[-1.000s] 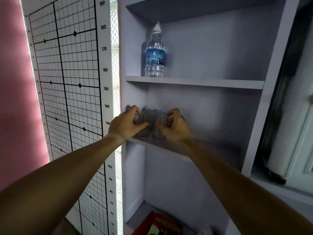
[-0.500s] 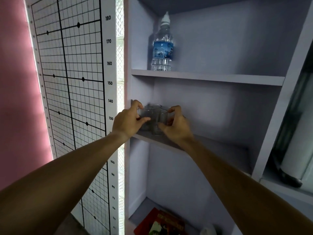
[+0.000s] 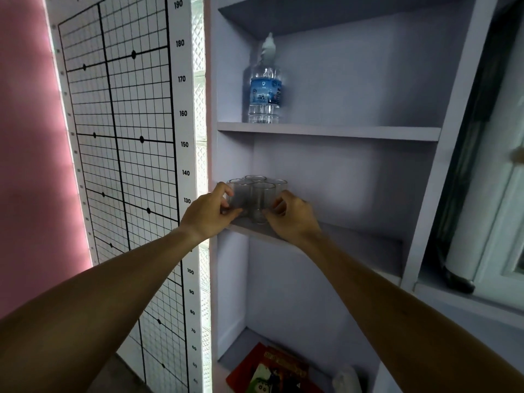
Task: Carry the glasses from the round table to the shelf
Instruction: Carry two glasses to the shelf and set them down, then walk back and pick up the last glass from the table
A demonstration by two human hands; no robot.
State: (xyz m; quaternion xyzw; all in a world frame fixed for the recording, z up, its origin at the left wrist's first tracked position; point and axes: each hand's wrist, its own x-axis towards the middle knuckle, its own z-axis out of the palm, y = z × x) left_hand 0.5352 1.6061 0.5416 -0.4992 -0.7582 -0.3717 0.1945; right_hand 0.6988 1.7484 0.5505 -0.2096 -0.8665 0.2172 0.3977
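Several clear drinking glasses (image 3: pixel 263 194) stand upright in a tight cluster at the left end of the middle shelf board (image 3: pixel 354 239) of a pale lilac shelf unit. My left hand (image 3: pixel 209 214) wraps the left side of the cluster, thumb and fingers on the leftmost glass. On the other side, my right hand (image 3: pixel 292 217) presses in with curled fingers at the base of the front and right glasses. The glasses' bottoms rest on the board. The round table is out of view.
A water bottle (image 3: pixel 265 89) stands on the shelf above. A height chart (image 3: pixel 122 137) hangs left of the unit beside a pink wall. A red book (image 3: pixel 272 370) lies in the bottom compartment. A window frame and a pale roll (image 3: pixel 465 251) are at the right.
The glasses have come down onto the middle shelf board and now stand as a clear cluster. Both hands have slid lower, to the cluster's sides and base.
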